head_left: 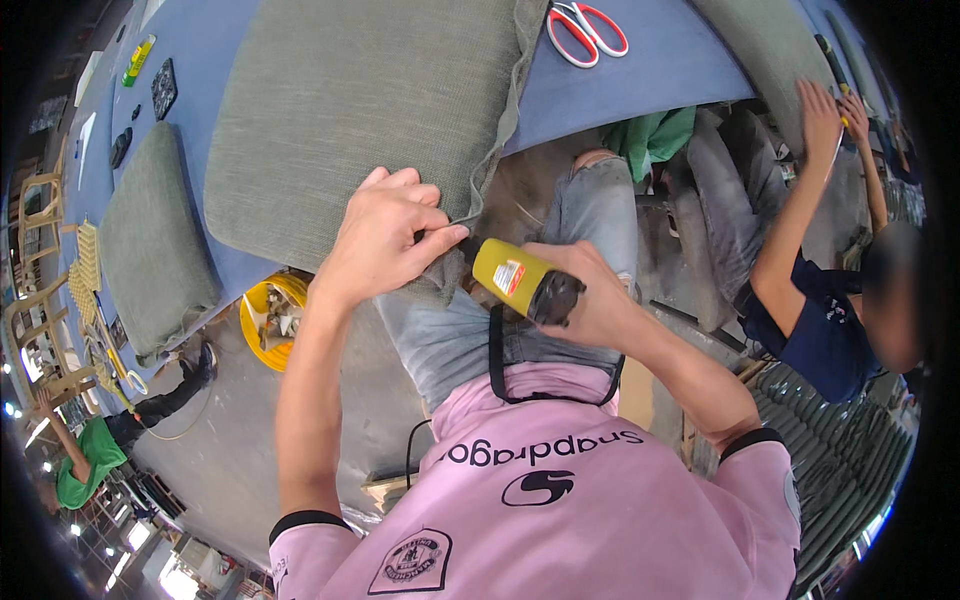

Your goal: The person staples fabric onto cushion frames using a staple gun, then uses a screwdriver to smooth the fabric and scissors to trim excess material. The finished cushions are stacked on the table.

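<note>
At the far left a small grey-green cushion lies on the blue table, with a few dark flat pieces beyond it near the far left edge. Below the table edge a yellow bucket stands on the floor, and further left a person in a green shirt crouches low. In the middle a large grey-green cushion fills much of the table, its near right corner hanging over the edge. The left hand is closed on that corner, thumb and fingers pinching the loose fabric edge of the cover. Just right of it, the right hand is wrapped tight around a yellow power tool with a dark body, its yellow end aimed at the pinched fabric and almost touching the left thumb; a black cord drops from it across the pink shirt. On the far side of the table, right of the large cushion, lie red-handled scissors. At the right another person in a dark blue shirt reaches an arm up to a further grey cushion.
</note>
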A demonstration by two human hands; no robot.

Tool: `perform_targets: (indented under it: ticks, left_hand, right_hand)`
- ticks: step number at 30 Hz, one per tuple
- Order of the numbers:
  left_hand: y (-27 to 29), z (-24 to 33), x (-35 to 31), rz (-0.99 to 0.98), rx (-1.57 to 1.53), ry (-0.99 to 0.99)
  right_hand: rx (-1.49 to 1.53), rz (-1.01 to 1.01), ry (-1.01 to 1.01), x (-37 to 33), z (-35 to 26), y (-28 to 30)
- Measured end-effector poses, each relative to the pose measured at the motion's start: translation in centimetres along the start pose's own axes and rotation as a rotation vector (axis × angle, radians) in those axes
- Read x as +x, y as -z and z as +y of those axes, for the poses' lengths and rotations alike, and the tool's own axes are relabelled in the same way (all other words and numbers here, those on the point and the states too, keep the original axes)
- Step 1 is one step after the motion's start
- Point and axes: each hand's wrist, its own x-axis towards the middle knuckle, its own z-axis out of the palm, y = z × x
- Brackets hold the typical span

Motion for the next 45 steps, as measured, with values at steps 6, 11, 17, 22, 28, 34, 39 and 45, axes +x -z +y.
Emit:
perform_targets:
  ticks: [6,11,17,22,28,34,39,45]
  left_hand:
    - [-0.9,0.7,-1.3,0.047,0.116,-0.004]
    - [3.9,1.3,-1.8,0.137,-0.015,0.101]
    - [3.0,3.9,-1.4,-0.137,0.249,0.064]
    - [2.2,0.9,-1.9,-0.147,0.085,0.075]
    - [1.6,-0.1,-2.1,-0.077,-0.02,0.037]
    - [1.5,-0.4,-2.4,-0.046,-0.049,0.052]
    - [0.9,-0.4,-2.5,0.023,-0.052,0.059]
    - [-0.7,-0.1,-2.5,0.132,-0.03,0.041]
  right_hand:
    - [-0.025,-0.044,-0.114,0.2,2.7,-3.0]
    - [-0.044,0.097,0.004,-3.0,1.4,-1.9]
    - [-0.167,0.084,-0.007,-5.6,5.7,-4.2]
    - [-0.158,0.136,0.102,-4.4,2.6,-3.9]
    - [-0.184,0.092,0.06,-3.2,3.1,-3.8]
    - [-0.112,0.078,0.055,-1.7,0.6,-2.7]
    - [0.041,-0.017,-0.01,-0.6,0.6,-2.5]
    - [0.031,-0.132,-0.128,-0.1,0.5,-3.1]
